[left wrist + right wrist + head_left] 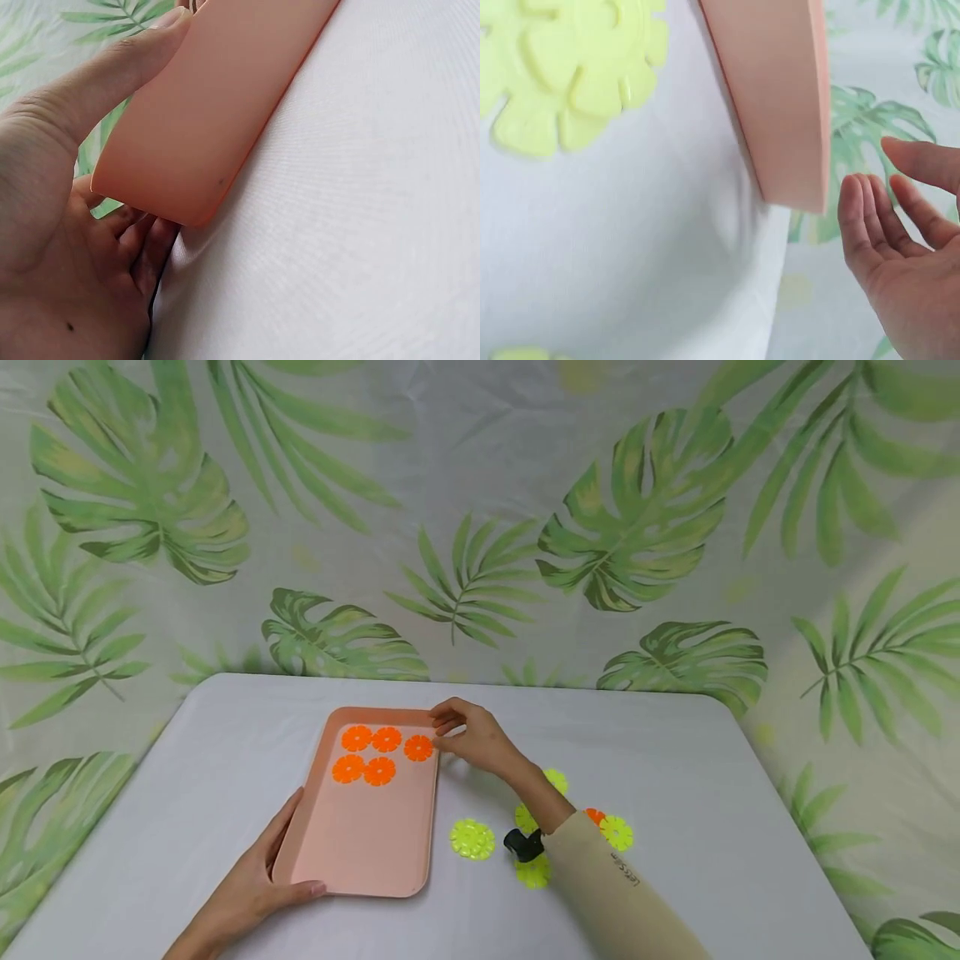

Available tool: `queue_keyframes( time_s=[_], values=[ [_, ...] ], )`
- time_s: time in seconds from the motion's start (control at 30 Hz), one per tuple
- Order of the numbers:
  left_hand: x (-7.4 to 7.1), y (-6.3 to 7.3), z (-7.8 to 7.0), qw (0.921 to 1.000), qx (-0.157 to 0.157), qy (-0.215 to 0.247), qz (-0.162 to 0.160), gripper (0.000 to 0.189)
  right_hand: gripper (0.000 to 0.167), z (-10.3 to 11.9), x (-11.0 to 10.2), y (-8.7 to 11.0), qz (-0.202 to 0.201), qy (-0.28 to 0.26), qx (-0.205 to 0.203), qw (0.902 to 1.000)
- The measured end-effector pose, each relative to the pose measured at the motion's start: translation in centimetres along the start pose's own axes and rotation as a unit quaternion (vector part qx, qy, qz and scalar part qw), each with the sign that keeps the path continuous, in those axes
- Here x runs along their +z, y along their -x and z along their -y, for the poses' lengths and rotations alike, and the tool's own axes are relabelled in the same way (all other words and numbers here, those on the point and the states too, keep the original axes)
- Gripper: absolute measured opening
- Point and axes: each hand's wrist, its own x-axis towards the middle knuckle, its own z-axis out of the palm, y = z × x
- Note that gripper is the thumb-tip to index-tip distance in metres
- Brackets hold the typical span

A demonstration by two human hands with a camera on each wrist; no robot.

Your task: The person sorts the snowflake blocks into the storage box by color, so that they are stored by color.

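A pink rectangular tray (360, 843) lies on the white table. Several orange notched, flower-shaped plastic discs (386, 739) are spread flat in its far half. My left hand (258, 877) grips the tray's near left corner, thumb along the near side and fingers by the left wall; the left wrist view shows that corner between thumb and fingers. At the far right corner is my right hand (476, 739), fingertips over the rim and thumb close to the rightmost orange disc (417, 748). In the right wrist view its fingers are loosely bent, with nothing between them.
Right of the tray sits a small pile of yellow-green notched discs (472, 839). More yellow-green discs (617, 832) and an orange one (595, 816) lie under and beside the right forearm. A leaf-patterned cloth (480, 527) hangs behind the table's far edge.
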Motion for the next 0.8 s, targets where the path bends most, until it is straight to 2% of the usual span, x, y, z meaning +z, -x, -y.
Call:
queue_keyframes(
  time_s=[0.33, 0.57, 0.8],
  values=[
    [0.1, 0.0, 0.0, 1.0000, 0.001, -0.006, -0.003, 0.121, 0.028, -0.9, -3.5, 3.0, -0.028, 0.009, -0.014, 0.9995],
    [0.1, 0.1, 0.0, 0.9998, 0.002, -0.017, -0.003, 0.119, 0.027, -1.7, -5.1, 5.1, -0.031, 0.009, -0.012, 0.9994],
    [0.1, 0.1, -0.3, 0.9999, -0.013, -0.009, 0.001, 0.119, 0.026, -2.4, -6.7, 7.0, -0.040, 0.011, -0.015, 0.9990]
  ],
)
